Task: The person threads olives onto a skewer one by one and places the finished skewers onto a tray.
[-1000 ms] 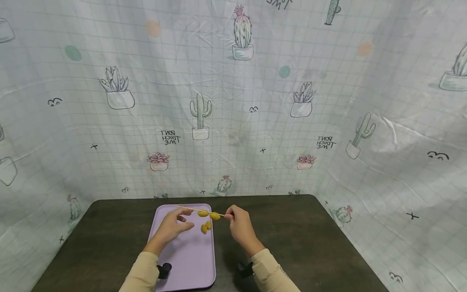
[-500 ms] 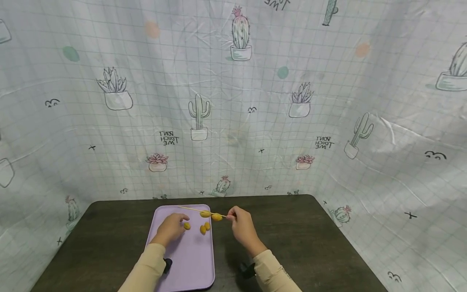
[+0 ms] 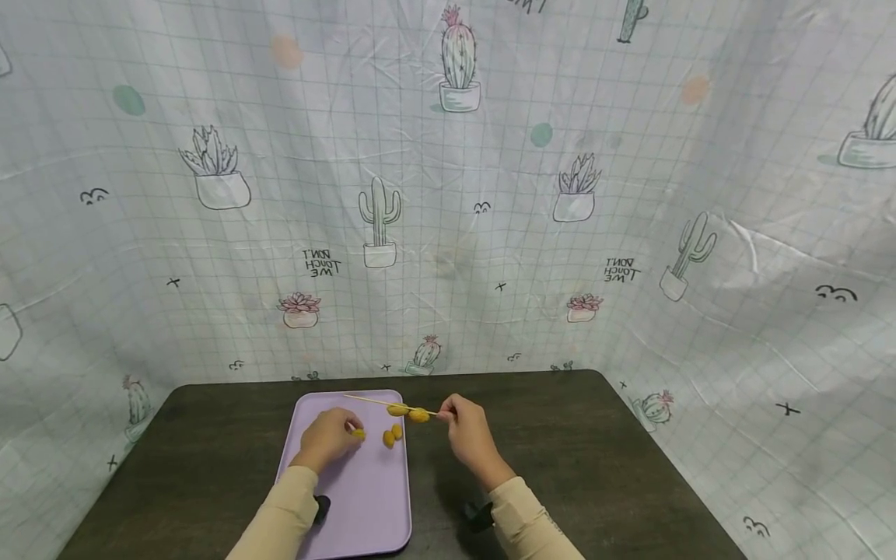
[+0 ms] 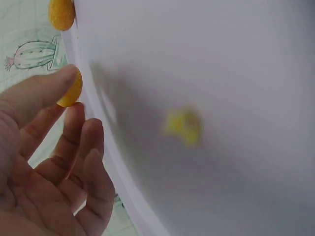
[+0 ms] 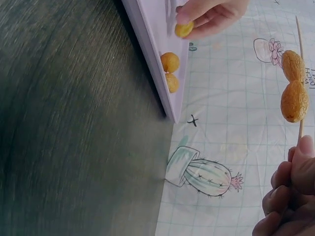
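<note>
My right hand (image 3: 470, 435) pinches the lower end of a thin wooden skewer (image 5: 299, 34) and holds it up, slanting leftward over the tray's far right corner. Two wrinkled yellow-orange oval fruits (image 5: 294, 101) are threaded on it, end to end near the fingers. My left hand (image 3: 327, 439) is low over the lilac tray (image 3: 364, 498), pinching another small yellow fruit (image 5: 184, 29) between thumb and fingertips; the left wrist view shows this fruit (image 4: 73, 91) partly covered by the thumb. Two loose fruits (image 5: 170, 62) lie side by side near the tray's right edge.
The tray rests on a dark wooden table (image 3: 560, 467). A pale curtain (image 3: 448, 233) printed with cacti hangs behind the table and along its sides. In the left wrist view a blurred yellow shape (image 4: 183, 127) shows against the tray.
My left hand has moved from beside the skewer down to the tray and now pinches a fruit there. The right hand and skewer have shifted only slightly right.
</note>
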The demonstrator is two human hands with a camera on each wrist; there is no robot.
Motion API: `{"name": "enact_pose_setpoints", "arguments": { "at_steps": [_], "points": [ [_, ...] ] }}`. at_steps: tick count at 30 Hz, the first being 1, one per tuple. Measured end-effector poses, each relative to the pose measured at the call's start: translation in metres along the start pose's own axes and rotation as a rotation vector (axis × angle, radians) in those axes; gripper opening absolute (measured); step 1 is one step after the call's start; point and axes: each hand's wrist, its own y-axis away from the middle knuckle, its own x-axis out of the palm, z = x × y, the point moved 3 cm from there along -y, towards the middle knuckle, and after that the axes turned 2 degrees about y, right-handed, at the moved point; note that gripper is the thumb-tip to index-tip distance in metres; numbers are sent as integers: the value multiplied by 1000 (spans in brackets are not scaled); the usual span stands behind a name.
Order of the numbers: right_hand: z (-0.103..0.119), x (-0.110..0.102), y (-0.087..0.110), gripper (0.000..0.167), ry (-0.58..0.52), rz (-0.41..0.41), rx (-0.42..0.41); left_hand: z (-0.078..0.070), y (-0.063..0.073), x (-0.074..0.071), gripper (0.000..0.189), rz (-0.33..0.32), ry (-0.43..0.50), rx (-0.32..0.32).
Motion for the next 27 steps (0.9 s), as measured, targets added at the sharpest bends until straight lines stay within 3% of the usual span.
{"name": "enact_pose_setpoints", "arguments": {
  "at_steps": [7,15,20,27],
  "points": [
    [-6,-5,1,14,1,19,29,-3,9,-22,10,-28,173,123],
    [-12,-7,6,13,16,44,43,-10,23,-52,15,-64,281,177],
    [-11,-8,8,12,26,56,37,-6,27,-56,21,-55,340,134],
    [-10,-9,9,13,43,56,28,-8,31,-56,20,-63,367,212]
  ]
}}
